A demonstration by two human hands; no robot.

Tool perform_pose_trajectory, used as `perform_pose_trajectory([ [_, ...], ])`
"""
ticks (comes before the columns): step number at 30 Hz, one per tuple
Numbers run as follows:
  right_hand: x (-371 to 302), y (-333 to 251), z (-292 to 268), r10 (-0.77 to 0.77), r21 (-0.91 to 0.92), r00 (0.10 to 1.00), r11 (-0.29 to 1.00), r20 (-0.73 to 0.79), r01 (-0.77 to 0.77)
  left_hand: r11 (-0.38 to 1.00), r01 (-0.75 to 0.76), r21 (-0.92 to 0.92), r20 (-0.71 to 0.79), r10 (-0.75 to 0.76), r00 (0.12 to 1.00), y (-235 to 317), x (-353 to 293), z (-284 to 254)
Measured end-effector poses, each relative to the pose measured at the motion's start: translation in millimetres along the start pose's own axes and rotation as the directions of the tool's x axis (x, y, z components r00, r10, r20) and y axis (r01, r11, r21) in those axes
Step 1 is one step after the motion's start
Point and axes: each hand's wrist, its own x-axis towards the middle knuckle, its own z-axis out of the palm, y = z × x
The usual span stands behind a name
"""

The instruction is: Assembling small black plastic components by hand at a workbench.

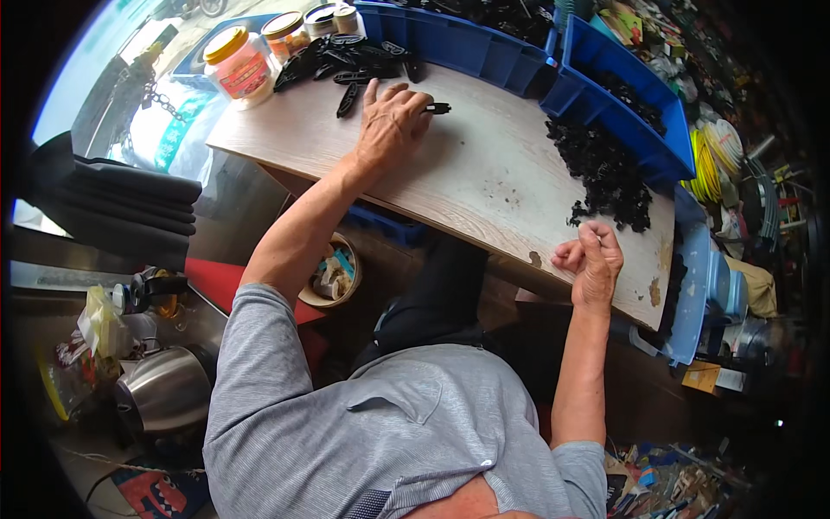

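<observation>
My left hand (393, 123) is over the back left part of the pale wooden table (467, 164), its fingers curled round a small black plastic piece (440, 108) whose end sticks out on the right. Just beyond this hand lies a heap of long black plastic pieces (346, 59), with one (347, 100) lying nearer on the tabletop. At the table's front right, my right hand (595, 264) is closed, thumb and fingers drawn together; what they hold, if anything, is too small to make out. Beside its fingertips spreads a pile of small black parts (605, 173).
Blue bins (462, 48) of black parts line the table's far edge, and another blue bin (618, 86) stands behind the small-parts pile. Jars, one with a yellow lid (235, 65), stand at the back left. A metal kettle (166, 391) is at lower left.
</observation>
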Motion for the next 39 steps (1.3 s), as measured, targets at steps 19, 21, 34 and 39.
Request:
perform_pose_trajectory([
  [19,-2.0,3.8,0.7,-0.059,0.241,0.997,0.969,0.052,0.044,-0.088,0.709,-0.699,0.714,-0.053,0.698,206.3,-7.6,-2.7],
  [21,-2.9,4.0,0.7,-0.027,0.289,0.998,0.957,0.063,0.008,-0.056,0.694,-0.718,0.696,-0.034,0.718,207.7,-6.3,1.1],
  [34,2.9,-0.7,-1.8,0.056,0.190,0.989,0.978,0.138,-0.082,-0.255,0.719,-0.647,0.748,-0.031,0.663,204.8,-3.6,-4.7],
  [39,0.9,-11.2,4.3,0.126,0.069,0.986,0.989,0.114,-0.134,-0.269,0.751,-0.603,0.786,-0.041,0.617,201.7,-1.3,-7.1],
])
